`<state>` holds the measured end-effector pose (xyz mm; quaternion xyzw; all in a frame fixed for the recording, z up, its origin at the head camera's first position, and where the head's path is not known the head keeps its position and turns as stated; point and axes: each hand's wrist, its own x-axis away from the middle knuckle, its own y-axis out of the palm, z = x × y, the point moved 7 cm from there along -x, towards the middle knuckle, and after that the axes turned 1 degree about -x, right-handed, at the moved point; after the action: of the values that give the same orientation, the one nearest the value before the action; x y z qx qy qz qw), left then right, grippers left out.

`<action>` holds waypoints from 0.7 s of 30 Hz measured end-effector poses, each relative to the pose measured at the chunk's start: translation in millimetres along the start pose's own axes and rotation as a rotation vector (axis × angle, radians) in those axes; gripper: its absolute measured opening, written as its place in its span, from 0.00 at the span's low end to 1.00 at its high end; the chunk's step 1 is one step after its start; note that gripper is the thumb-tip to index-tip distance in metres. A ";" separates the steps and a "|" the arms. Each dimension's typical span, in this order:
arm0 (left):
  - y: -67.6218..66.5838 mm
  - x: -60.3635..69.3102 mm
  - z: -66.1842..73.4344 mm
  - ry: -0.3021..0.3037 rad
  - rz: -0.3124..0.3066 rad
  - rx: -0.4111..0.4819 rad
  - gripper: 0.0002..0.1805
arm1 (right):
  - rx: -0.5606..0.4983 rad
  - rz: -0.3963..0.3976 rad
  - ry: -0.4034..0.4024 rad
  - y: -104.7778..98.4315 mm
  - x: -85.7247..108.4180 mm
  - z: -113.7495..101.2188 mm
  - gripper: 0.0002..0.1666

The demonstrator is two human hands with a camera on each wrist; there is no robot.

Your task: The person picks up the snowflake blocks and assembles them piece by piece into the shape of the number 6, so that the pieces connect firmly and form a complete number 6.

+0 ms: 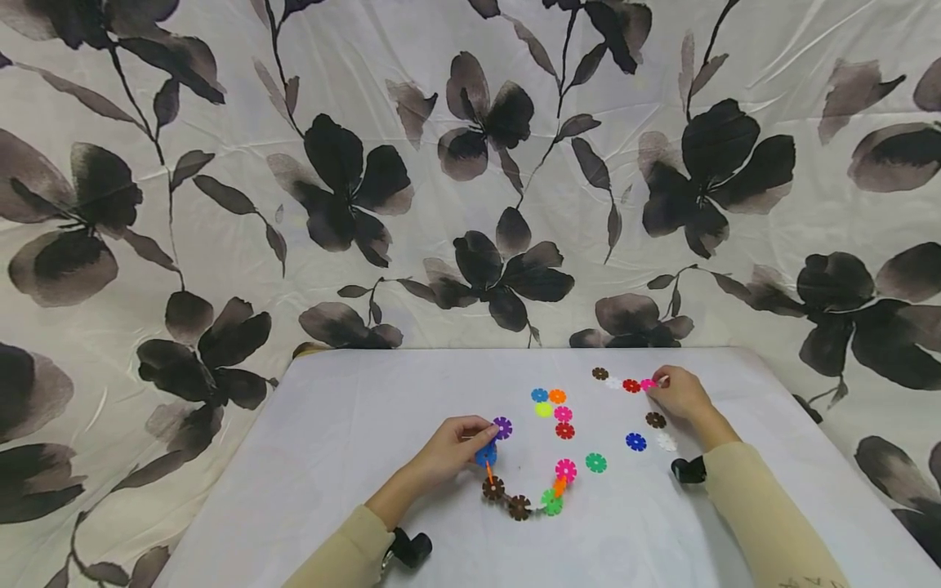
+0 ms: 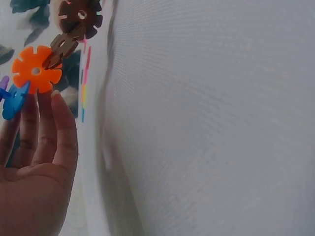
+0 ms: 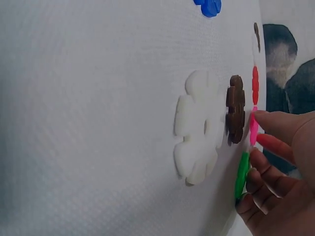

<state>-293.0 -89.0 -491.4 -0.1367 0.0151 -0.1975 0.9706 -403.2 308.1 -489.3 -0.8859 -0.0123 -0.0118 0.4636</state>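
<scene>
Left grip (image 1: 450,447): pinching the disc chain (image 1: 519,502) at its purple/blue end; exact disc pinched, can't tell. Chain curves down from the fingers through browns and green to a pink end, on the right side. Right grip (image 1: 682,395): thumb and finger together on a pink disc (image 1: 647,385), far right of table (image 1: 353,457). Red disc (image 1: 631,385) just beside it. Brown disc (image 1: 655,420), white disc (image 1: 666,442) and blue disc (image 1: 635,442) lie on the near side of right grip. Five-disc cluster (image 1: 542,409) sits between the grips, teal disc (image 1: 596,463) near chain's pink end. Left wrist view shows chain's orange disc (image 2: 36,71) full-face; head view has it edge-on. Right wrist view shows a green disc (image 3: 241,176) by the lower fingers, not seen in head view.
</scene>
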 end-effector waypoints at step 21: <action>-0.4 2.2 3.5 0.012 -0.015 0.023 0.16 | -0.126 -0.026 -0.074 -5.4 10.1 -16.9 0.14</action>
<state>-290.8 -89.4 -487.8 -0.1242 0.0177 -0.2058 0.9705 -393.4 297.4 -474.9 -0.9129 -0.0400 0.0144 0.4060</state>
